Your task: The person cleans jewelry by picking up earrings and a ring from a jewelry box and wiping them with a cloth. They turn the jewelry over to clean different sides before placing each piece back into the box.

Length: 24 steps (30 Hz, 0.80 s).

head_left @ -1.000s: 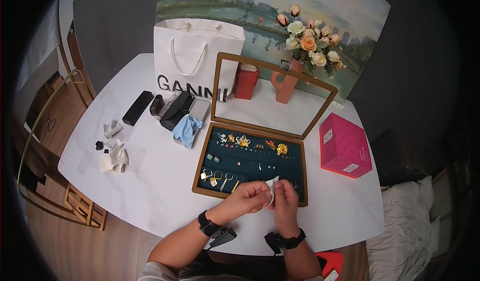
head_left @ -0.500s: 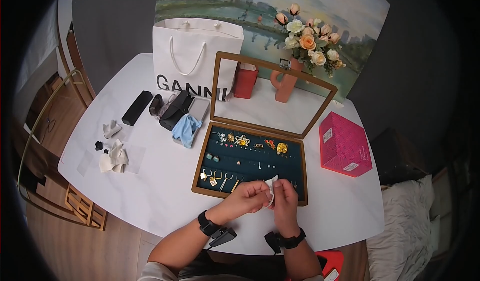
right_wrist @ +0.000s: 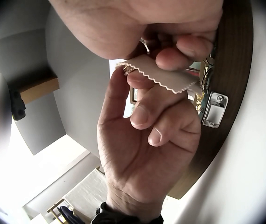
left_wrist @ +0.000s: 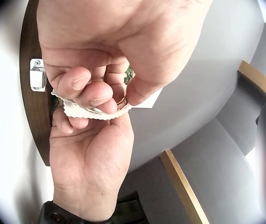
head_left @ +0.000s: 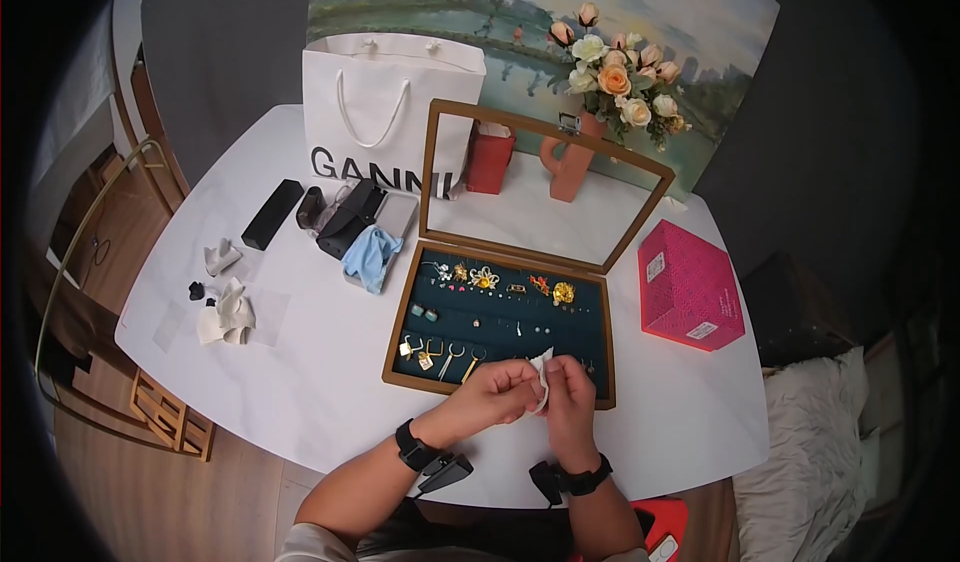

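A small gold-coloured jewelry piece (right_wrist: 128,69) with a sparkly part is pinched between the thumb and finger of my left hand (head_left: 492,394). Its thin curved metal (left_wrist: 121,103) shows at the fingertips in the left wrist view; its full shape is hidden. My right hand (head_left: 571,407) grips a pale polishing cloth (head_left: 543,374) with a zigzag edge, folded against the piece. Both hands meet over the front edge of a wooden jewelry box (head_left: 398,347), whose glass lid stands raised. Rows of earrings (head_left: 429,355), brooches (head_left: 485,278) and small studs lie on its dark green lining.
A pink box (head_left: 690,287) stands on the right of the white table (head_left: 330,402). Behind the lid are a flower vase (head_left: 572,167) and a white paper bag (head_left: 385,112). A blue cloth (head_left: 373,257), black cases (head_left: 272,214) and crumpled beige cloth (head_left: 227,317) lie left.
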### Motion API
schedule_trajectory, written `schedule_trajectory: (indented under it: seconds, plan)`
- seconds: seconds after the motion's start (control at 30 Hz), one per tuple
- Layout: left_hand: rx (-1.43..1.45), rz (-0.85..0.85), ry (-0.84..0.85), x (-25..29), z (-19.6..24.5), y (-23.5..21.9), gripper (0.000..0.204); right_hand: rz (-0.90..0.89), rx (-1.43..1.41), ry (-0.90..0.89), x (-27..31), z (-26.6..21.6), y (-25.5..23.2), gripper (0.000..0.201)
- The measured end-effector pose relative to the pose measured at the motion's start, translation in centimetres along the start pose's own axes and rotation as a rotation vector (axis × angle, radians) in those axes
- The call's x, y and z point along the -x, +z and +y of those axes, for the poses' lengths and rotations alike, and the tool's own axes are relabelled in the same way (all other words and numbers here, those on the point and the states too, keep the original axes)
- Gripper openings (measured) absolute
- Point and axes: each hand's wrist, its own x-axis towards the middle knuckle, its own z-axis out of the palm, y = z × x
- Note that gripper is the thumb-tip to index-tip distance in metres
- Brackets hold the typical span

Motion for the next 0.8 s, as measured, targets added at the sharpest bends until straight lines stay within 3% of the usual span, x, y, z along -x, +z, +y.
schedule_trajectory:
  seconds: [0.8]
  plan:
    - [0.012, 0.012, -0.010, 0.06, 0.09, 0.12, 0.008, -0.002, -0.004, -0.001, -0.08, 0.37, 0.00, 0.027]
